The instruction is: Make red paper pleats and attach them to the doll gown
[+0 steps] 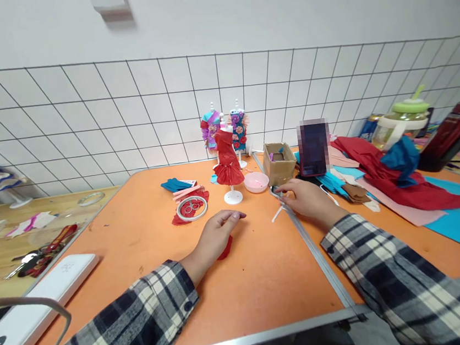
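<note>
A slim white dress stand wearing a ruffled red dress (228, 164) stands upright at twelve o'clock on the bright orange surface (267, 284), apart from both hands. At seven o'clock from it is the left hand (216, 232), its grip apparently pinched on a small dark-red scrap (242, 215); a larger crinkled red piece (225, 249) shows partly hidden behind that hand. The right hand (301, 197) is at four o'clock, fingertips down beside a dark, loop-shaped object (274, 191) near the foot of an open brown cardboard box (280, 172); I cannot tell whether its grip has closed on anything. A thin white strip (277, 215) lies just below those fingertips. A shallow pink bowl (257, 189) sits at two o'clock from the stand, a flat white ring (194, 218) near nine. The step in hand looks like handling small pieces, with the left hand minding the scrap while the right is occupied by the box. The next move seems to call for a light left pinch, sparing the thin material, and a sure right-hand hold on the loop-shaped object.
</note>
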A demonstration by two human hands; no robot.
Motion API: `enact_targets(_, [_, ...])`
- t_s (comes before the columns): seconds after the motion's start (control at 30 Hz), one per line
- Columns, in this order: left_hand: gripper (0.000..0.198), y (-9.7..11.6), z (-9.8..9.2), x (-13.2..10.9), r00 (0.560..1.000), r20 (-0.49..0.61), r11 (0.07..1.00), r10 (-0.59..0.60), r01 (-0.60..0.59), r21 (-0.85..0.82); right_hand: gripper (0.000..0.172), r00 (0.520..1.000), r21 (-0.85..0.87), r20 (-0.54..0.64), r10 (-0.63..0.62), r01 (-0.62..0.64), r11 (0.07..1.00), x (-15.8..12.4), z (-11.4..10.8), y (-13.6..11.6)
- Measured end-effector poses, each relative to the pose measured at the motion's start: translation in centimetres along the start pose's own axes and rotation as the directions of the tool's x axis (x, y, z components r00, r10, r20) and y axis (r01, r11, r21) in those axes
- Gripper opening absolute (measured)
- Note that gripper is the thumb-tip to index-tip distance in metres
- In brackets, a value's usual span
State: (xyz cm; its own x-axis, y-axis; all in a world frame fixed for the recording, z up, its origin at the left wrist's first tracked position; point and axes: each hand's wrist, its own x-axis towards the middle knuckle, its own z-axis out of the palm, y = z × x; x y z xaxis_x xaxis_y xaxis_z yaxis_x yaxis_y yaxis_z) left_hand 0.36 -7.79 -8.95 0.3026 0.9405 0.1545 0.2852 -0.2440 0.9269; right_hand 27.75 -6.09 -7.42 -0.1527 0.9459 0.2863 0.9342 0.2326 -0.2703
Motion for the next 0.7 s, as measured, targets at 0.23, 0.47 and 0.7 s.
enact_targets(0.23, [0.047,-1.2,-0.1,0.7,0.994,-0.104,0.97,-0.035,0.008,-0.243,0.021,0.719,0.152,-0.045,-0.693,0.691,0.707,-2.3,2.5,-9.7])
enact_targets(0.47, [0.054,-1.0,-0.9,1.6,0.958,-0.136,0.808,-0.252,0.131,-0.574,0.021,0.623,0.172,0.084,-0.777,0.759,0.627,-1.4,5.7,-13.2])
enact_targets(0.7, [0.042,-1.5,-1.9,1.6,0.973,-0.228,0.946,-0.015,-0.06,-0.318,0.023,0.698,0.214,0.139,-0.702,0.671,0.71,-2.0,4.2,-11.1])
